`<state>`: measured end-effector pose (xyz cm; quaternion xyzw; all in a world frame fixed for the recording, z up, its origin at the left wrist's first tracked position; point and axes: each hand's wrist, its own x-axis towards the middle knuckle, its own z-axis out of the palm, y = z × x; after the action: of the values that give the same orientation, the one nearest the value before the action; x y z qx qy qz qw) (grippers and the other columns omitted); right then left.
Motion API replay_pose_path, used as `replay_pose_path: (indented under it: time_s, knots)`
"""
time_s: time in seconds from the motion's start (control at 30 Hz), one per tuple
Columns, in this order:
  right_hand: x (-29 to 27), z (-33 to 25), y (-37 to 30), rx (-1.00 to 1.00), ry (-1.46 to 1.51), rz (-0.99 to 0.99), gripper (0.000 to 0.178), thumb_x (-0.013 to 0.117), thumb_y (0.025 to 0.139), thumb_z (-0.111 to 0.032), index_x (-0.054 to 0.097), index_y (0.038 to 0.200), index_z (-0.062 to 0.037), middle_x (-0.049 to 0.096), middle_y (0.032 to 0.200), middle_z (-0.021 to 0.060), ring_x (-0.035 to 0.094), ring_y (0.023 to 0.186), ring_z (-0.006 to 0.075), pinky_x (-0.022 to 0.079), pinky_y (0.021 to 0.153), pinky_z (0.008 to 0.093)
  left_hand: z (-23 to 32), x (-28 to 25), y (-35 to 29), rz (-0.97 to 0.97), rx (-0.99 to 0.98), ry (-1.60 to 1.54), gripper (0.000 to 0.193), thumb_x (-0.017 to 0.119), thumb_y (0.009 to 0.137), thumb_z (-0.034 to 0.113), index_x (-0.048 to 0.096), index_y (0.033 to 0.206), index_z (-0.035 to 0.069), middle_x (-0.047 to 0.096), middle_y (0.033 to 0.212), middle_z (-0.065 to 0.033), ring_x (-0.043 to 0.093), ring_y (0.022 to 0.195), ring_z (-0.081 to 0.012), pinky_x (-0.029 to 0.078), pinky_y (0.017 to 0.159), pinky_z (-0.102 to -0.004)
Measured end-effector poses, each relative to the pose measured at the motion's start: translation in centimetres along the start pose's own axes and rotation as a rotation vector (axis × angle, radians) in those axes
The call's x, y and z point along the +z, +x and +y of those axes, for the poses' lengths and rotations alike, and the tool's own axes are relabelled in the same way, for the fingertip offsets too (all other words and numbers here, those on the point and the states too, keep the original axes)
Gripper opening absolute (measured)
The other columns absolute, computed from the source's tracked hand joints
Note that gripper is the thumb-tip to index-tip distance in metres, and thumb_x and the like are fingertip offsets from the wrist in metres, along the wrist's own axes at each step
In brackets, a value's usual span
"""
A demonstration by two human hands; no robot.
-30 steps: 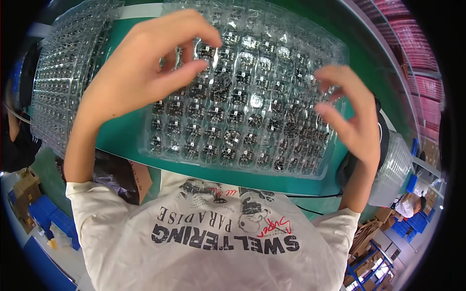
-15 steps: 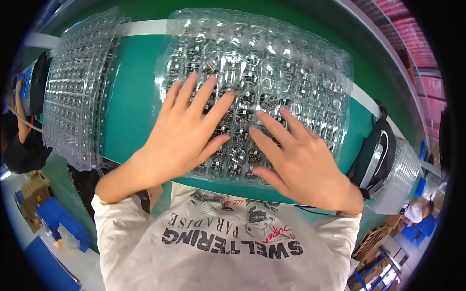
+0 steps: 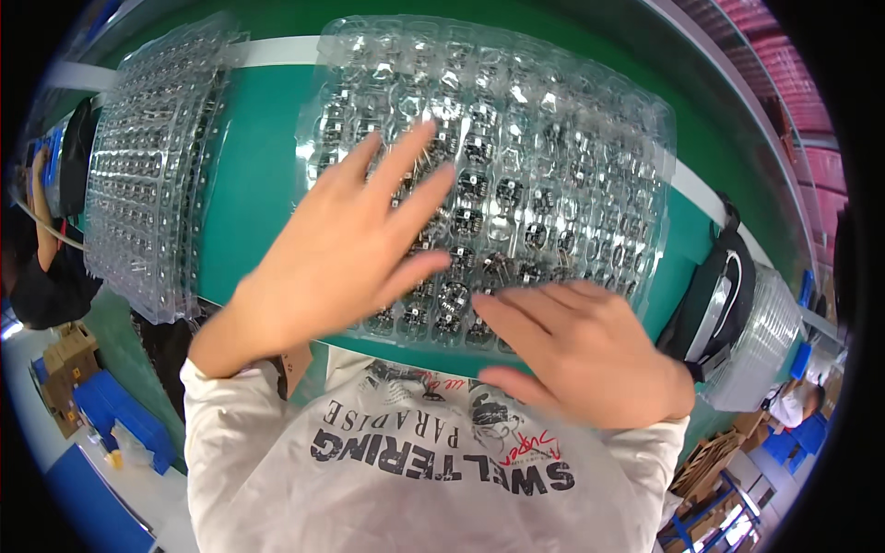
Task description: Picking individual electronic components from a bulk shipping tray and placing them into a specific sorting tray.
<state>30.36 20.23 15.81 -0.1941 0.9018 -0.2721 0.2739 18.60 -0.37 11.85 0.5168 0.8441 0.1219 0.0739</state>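
Observation:
A clear plastic blister tray lies in front of me, its rows of pockets partly filled with small dark electronic parts. Over the left half of the tray, my left hand is spread with fingers apart and nothing visible in it. My right hand hovers at the tray's near right part, slightly blurred. Its thumb stands away from the loosely bent fingers, and no held item shows. A loose-looking part sits tilted in a pocket just beyond the right fingers. Whether either hand's fingertips touch the parts is hard to tell.
More filled clear trays stand stacked on the left of the green table. At the right edge are a black bag and another stack of clear trays. A person's arm shows at far left.
My right hand has drawn back toward me, uncovering pockets in the middle of the tray. My left hand has shifted slightly, its fingers still spread over the left side.

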Motion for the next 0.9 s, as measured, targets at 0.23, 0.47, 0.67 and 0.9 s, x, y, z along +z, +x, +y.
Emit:
replay_pose_path:
  time_s: [0.23, 0.47, 0.67, 0.9]
  knots:
    - [0.7, 5.8, 6.4, -0.056, -0.4, 0.72, 0.05, 0.065, 0.082, -0.032, 0.053, 0.121, -0.0019, 0.049, 0.126, 0.021, 0.047, 0.118, 0.0377, 0.04, 0.096, 0.0473, -0.9, -2.5, -1.0, -0.155, 0.165, -0.471, 0.047, 0.067, 0.08, 0.023, 0.055, 0.12, 0.001, 0.054, 0.127, -0.0177, 0.057, 0.107, -0.0379, 0.045, 0.093, -0.0434]
    - [1.1, 0.4, 3.0, -0.098, -0.219, 0.118, 0.053, 0.066, 0.081, -0.03, 0.052, 0.122, -0.0003, 0.051, 0.126, 0.0195, 0.047, 0.121, 0.0354, 0.042, 0.095, 0.0454, -5.0, 2.3, 0.2, 0.189, -0.11, 0.147, 0.054, 0.062, 0.087, 0.031, 0.046, 0.131, 0.004, 0.039, 0.138, -0.025, 0.042, 0.123, -0.0431, 0.036, 0.101, -0.0455]
    - [-0.5, 3.5, 6.9, -0.103, -0.237, 0.501, 0.051, 0.067, 0.081, -0.027, 0.052, 0.121, 0.0001, 0.05, 0.128, 0.02, 0.046, 0.12, 0.0367, 0.039, 0.098, 0.0454, -1.2, -2.0, -4.0, -0.152, -0.064, -0.129, 0.051, 0.065, 0.083, 0.029, 0.051, 0.124, 0.001, 0.05, 0.128, -0.0221, 0.052, 0.112, -0.0392, 0.042, 0.095, -0.0433]
    - [2.6, -0.3, 6.1, -0.093, -0.493, 0.383, 0.052, 0.069, 0.078, -0.027, 0.053, 0.119, 0.0002, 0.051, 0.122, 0.0214, 0.048, 0.118, 0.0346, 0.039, 0.098, 0.0446, -5.1, -0.4, -0.5, 0.365, -0.067, 0.052, 0.044, 0.062, 0.086, 0.026, 0.053, 0.119, -0.002, 0.052, 0.125, -0.0213, 0.049, 0.116, -0.0378, 0.039, 0.098, -0.0435]
